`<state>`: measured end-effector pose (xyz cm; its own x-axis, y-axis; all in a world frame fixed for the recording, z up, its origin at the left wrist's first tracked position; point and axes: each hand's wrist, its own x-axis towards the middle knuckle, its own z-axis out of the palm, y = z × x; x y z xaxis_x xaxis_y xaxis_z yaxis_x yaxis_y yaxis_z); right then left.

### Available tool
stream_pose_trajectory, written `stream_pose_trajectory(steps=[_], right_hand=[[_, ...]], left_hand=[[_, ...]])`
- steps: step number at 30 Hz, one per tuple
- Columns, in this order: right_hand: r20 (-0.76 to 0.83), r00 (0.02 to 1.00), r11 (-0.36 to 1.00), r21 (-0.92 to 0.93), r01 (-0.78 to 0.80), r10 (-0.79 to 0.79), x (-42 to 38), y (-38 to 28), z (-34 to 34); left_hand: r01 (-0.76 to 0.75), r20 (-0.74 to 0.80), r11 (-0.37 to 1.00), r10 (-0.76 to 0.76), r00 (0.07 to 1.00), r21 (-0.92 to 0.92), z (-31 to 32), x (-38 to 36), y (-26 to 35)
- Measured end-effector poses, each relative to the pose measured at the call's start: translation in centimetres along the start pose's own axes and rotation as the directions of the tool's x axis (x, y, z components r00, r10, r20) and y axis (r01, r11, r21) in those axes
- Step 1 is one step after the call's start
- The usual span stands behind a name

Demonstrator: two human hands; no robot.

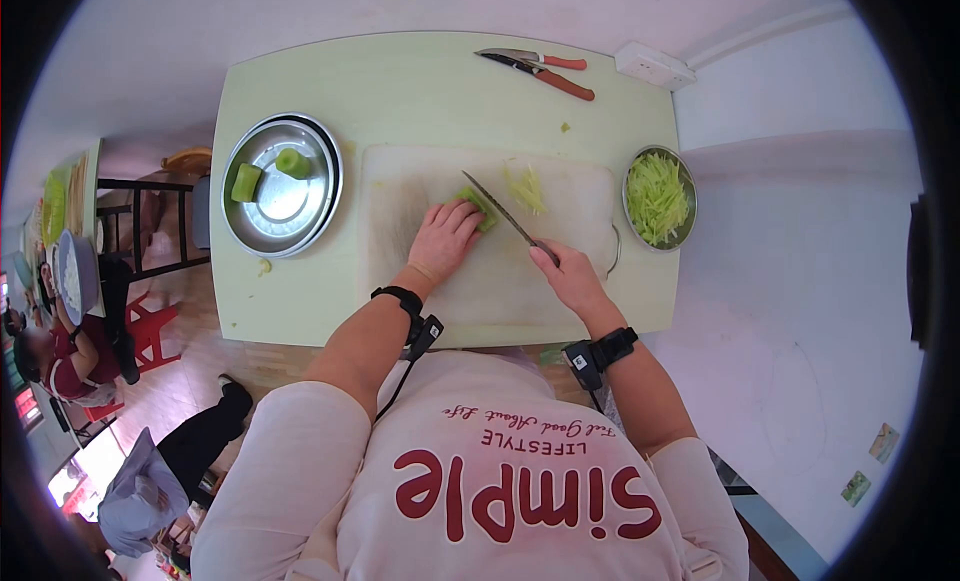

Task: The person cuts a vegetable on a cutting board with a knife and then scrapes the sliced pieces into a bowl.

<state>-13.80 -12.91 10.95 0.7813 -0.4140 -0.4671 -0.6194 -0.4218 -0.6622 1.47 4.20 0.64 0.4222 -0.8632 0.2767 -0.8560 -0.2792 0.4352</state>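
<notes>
My left hand [445, 239] presses a green vegetable piece [478, 209] down on the white cutting board [420, 181], its fingers curled over the top. In my right hand [570, 278] is the handle of a knife [500, 211], with the dark blade slanting up and left beside that piece. A few thin green shreds [525, 189] lie on the board to the right of the blade. Two more chunks of the vegetable [292, 162] sit in a round metal dish [285, 243] on the left. A metal bowl [690, 206] on the right holds a heap of shreds [656, 201].
Two items with reddish handles, one a knife [565, 83], lie at the table's far edge. A white socket box [654, 66] stands at the far right corner. At left are a black metal frame [150, 186], a red stool [150, 331] and other people [145, 496].
</notes>
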Motion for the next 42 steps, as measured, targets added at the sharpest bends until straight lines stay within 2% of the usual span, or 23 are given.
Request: stream_pose_trajectory(steps=[4, 6, 7, 8, 9, 10, 12, 13, 16, 18, 22, 25, 27, 31, 33, 34, 37, 38, 40, 42], right_hand=[[-0.011, 1.0, 1.0, 0.001, 0.012, -0.012, 0.2, 1.0, 0.9], [-0.116, 0.98, 0.986, -0.054, 0.155, -0.161, 0.4, 2.1, 1.4], [-0.123, 0.979, 0.986, -0.056, 0.155, -0.16, 0.3, 2.0, 1.2], [-0.034, 0.999, 0.983, 0.178, -0.036, 0.043, 0.3, 2.0, 1.1], [0.102, 0.971, 0.893, 0.381, -0.241, 0.218, 0.2, 1.9, 1.2], [0.102, 0.971, 0.893, 0.382, -0.238, 0.215, 0.0, 1.9, 1.3], [0.056, 0.932, 0.731, 0.604, -0.318, 0.359, -0.8, 1.9, 1.3], [0.057, 0.931, 0.73, 0.604, -0.319, 0.36, -1.0, 1.9, 1.2], [0.019, 0.941, 0.793, 0.533, -0.296, 0.339, -1.6, 2.1, 1.2], [-0.028, 0.984, 0.898, 0.414, -0.151, 0.178, -1.5, 2.2, 1.9], [0.061, 0.973, 0.898, 0.376, -0.227, 0.221, -1.4, 2.0, 2.5], [0.031, 0.979, 0.892, 0.407, -0.195, 0.2, -1.6, 2.3, 2.7], [-0.081, 0.962, 0.898, 0.388, -0.21, 0.259, -1.8, 2.6, 2.1], [-0.043, 0.941, 0.859, 0.425, -0.286, 0.335, -1.9, 2.5, 1.1], [-0.098, 0.984, 0.949, 0.294, -0.113, 0.148, -1.7, 2.9, 2.1], [-0.1, 0.984, 0.949, 0.295, -0.112, 0.147, -1.8, 1.9, 2.3], [-0.146, 0.989, 0.995, 0.083, 0.05, -0.037, -2.3, -0.9, 2.7], [-0.147, 0.988, 0.995, 0.084, 0.05, -0.038, -2.5, -1.4, 2.7], [-0.1, 0.993, 0.994, -0.095, 0.051, -0.061, -3.2, -2.6, 2.6], [-0.123, 0.989, 0.99, -0.124, 0.071, -0.086, -3.7, -2.4, 3.2]], left_hand=[[0.009, -0.014, 1.0, -0.009, 1.0, -0.018, 0.2, 0.0, 0.0], [0.011, -0.018, 0.999, -0.012, 1.0, -0.03, 0.2, 0.0, 0.1], [0.019, -0.023, 0.999, -0.019, 1.0, -0.039, 0.2, 0.1, 0.1], [0.014, -0.026, 0.999, -0.015, 1.0, -0.038, 0.2, 0.1, 0.0], [0.005, -0.025, 1.0, -0.006, 1.0, -0.031, 0.1, 0.1, 0.0], [-0.002, -0.023, 1.0, 0.002, 1.0, -0.023, 0.0, 0.1, -0.1], [0.003, -0.021, 1.0, -0.004, 1.0, -0.021, 0.1, 0.0, -0.1], [0.006, -0.016, 1.0, -0.007, 1.0, -0.023, 0.1, 0.0, 0.0], [0.019, -0.016, 0.999, -0.02, 1.0, -0.038, 0.1, 0.1, 0.1], [0.017, -0.017, 0.999, -0.017, 1.0, -0.034, 0.1, 0.1, 0.1], [0.012, -0.018, 1.0, -0.012, 1.0, -0.025, 0.0, 0.1, 0.1], [0.008, -0.015, 1.0, -0.008, 1.0, -0.029, -0.1, 0.1, 0.0], [0.01, -0.015, 0.999, -0.011, 1.0, -0.032, 0.1, 0.0, -0.1], [0.014, -0.013, 0.999, -0.014, 1.0, -0.041, 0.2, 0.0, -0.1], [0.014, -0.014, 0.999, -0.015, 1.0, -0.044, 0.2, 0.1, -0.1], [0.016, -0.015, 0.999, -0.017, 1.0, -0.044, 0.2, 0.1, -0.1], [-0.013, -0.048, 0.999, 0.011, 0.999, -0.036, 0.1, 0.1, -0.1], [-0.013, -0.048, 0.999, 0.011, 0.999, -0.035, 0.2, 0.0, -0.2], [0.0, -0.01, 0.999, 0.001, 1.0, 0.048, 0.5, -0.3, -0.3], [0.001, 0.018, 0.999, -0.001, 1.0, 0.048, 0.4, -0.4, -0.4]])
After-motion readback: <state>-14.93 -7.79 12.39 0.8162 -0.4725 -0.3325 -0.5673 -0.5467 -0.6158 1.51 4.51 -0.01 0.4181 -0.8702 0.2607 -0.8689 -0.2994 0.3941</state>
